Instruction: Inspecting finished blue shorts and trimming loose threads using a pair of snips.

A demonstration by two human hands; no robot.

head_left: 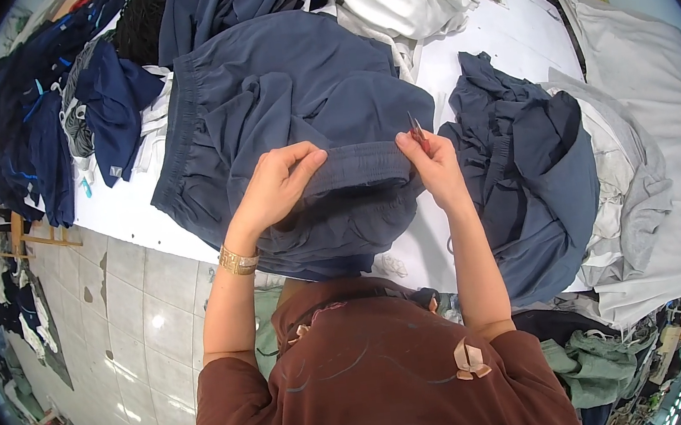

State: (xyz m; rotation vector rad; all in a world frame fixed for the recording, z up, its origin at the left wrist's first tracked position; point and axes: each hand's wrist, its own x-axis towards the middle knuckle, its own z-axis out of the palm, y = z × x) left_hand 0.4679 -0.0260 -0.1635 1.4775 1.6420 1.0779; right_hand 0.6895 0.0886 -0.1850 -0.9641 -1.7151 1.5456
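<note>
Crosswise before you, the dark blue elastic waistband (360, 164) spans your left hand (280, 187) and right hand (439, 173), equally near, each pinching an end, with red-handled snips (418, 132) also tucked in the right's grip.

Garment (300, 83), slate-blue, one: elastic band (358, 164) held by left hand (277, 186), ten o'clock, and right hand (438, 169), two o'clock (red-handled snips (419, 133) tucked in).

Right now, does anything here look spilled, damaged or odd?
The floor at left has dark patches, odd against its pale colour; stains or scraps, I can't tell. The held waistband shows no obvious damage.
</note>
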